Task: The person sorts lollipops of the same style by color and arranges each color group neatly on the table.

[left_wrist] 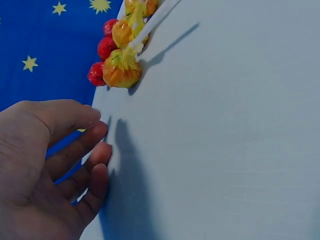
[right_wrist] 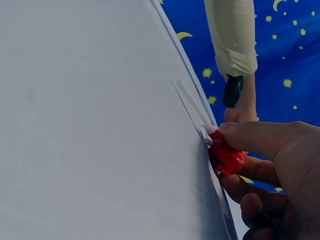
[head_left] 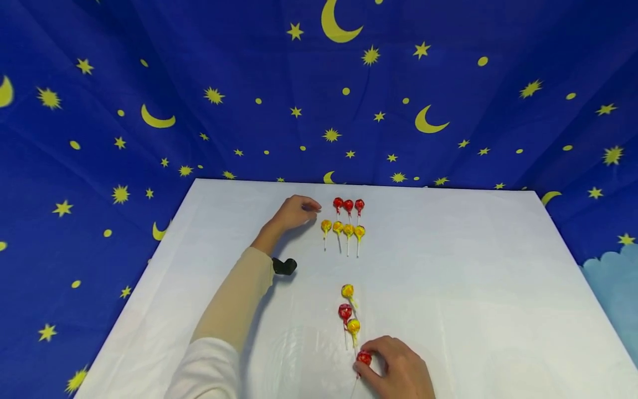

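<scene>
Near the table's front edge my right hand (head_left: 399,368) pinches a red-wrapped lollipop (right_wrist: 227,155) by its head, between thumb and fingers; its white stick points away from the hand. My left hand (head_left: 297,211) hovers by the far rows with loosely bent fingers and nothing in them. Just right of it lie several yellow lollipops (head_left: 326,225) in a row, sticks toward me. Behind these is a row of three red lollipops (head_left: 348,206). Between the hands lie a loose red lollipop (head_left: 345,312) and two yellow ones, the nearer yellow lollipop (head_left: 353,327) close to my right hand.
All the lollipops lie on a white table (head_left: 473,277). A blue cloth (head_left: 279,72) with yellow moons and stars hangs behind and beside it. A black wrist-worn device (head_left: 285,266) sticks out from my left sleeve.
</scene>
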Demonstrator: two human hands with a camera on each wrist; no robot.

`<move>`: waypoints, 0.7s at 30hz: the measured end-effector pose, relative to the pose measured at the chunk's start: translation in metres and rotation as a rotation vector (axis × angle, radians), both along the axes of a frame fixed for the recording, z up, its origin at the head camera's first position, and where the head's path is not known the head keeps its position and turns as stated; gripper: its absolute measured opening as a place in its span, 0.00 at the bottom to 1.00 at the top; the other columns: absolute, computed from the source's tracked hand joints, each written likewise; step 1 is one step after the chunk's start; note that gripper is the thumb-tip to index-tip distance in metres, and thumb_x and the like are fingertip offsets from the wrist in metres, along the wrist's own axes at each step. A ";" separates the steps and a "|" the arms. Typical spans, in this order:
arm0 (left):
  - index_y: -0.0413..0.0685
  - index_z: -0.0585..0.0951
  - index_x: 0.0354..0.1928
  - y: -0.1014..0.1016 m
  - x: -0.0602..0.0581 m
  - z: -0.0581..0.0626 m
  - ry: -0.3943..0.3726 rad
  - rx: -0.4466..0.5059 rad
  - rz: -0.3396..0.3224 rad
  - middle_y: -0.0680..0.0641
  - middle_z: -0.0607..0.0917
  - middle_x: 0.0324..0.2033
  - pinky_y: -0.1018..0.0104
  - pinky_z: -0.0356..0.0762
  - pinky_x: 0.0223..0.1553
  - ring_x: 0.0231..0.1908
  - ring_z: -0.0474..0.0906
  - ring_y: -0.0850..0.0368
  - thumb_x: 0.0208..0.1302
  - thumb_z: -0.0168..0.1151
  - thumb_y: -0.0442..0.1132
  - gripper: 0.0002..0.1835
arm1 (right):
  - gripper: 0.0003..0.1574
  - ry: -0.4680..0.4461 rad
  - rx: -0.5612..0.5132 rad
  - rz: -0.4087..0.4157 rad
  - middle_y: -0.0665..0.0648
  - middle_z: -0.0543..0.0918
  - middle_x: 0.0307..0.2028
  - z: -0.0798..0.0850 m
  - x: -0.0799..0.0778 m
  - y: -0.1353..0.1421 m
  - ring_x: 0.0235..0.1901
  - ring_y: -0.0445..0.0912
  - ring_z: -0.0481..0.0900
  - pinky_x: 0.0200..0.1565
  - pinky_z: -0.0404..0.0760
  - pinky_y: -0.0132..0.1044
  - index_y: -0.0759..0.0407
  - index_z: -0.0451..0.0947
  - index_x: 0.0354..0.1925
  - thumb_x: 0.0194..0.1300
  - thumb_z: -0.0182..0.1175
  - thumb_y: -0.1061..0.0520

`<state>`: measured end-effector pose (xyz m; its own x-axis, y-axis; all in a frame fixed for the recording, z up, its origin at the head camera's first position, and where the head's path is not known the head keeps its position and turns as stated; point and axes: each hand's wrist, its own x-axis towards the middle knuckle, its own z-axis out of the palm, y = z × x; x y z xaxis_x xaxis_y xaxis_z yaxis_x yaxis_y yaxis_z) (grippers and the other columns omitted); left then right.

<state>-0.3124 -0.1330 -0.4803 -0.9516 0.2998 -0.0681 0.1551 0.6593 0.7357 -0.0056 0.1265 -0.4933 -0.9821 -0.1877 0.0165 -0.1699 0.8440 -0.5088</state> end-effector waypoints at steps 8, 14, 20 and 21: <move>0.47 0.84 0.49 -0.004 0.022 0.007 0.022 0.027 -0.029 0.52 0.84 0.44 0.60 0.77 0.39 0.43 0.78 0.53 0.63 0.65 0.39 0.13 | 0.16 0.043 0.007 0.000 0.33 0.77 0.30 -0.001 -0.001 -0.001 0.30 0.31 0.72 0.37 0.78 0.35 0.38 0.80 0.31 0.46 0.74 0.39; 0.47 0.85 0.48 -0.008 0.038 0.008 0.056 0.034 -0.012 0.52 0.84 0.43 0.61 0.77 0.37 0.40 0.78 0.55 0.63 0.65 0.40 0.12 | 0.16 0.069 -0.007 0.000 0.33 0.77 0.31 -0.003 0.000 -0.003 0.31 0.31 0.73 0.38 0.78 0.35 0.37 0.79 0.31 0.45 0.75 0.40; 0.45 0.85 0.46 -0.011 0.053 0.005 0.132 0.094 0.004 0.50 0.85 0.41 0.60 0.76 0.35 0.38 0.78 0.56 0.62 0.65 0.38 0.11 | 0.15 0.046 0.010 -0.007 0.33 0.77 0.30 -0.001 0.001 -0.003 0.30 0.31 0.73 0.37 0.78 0.35 0.37 0.79 0.31 0.47 0.74 0.39; 0.44 0.85 0.45 -0.012 0.054 0.005 0.150 0.107 0.011 0.50 0.85 0.41 0.60 0.76 0.34 0.37 0.78 0.56 0.62 0.66 0.38 0.11 | 0.15 0.047 0.008 -0.011 0.33 0.77 0.30 -0.001 0.001 -0.003 0.30 0.31 0.73 0.37 0.78 0.35 0.37 0.79 0.31 0.46 0.74 0.40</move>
<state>-0.2579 -0.1448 -0.4748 -0.9519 0.2874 0.1063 0.2614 0.5808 0.7709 -0.0049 0.1237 -0.4946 -0.9824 -0.1768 0.0609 -0.1836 0.8501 -0.4937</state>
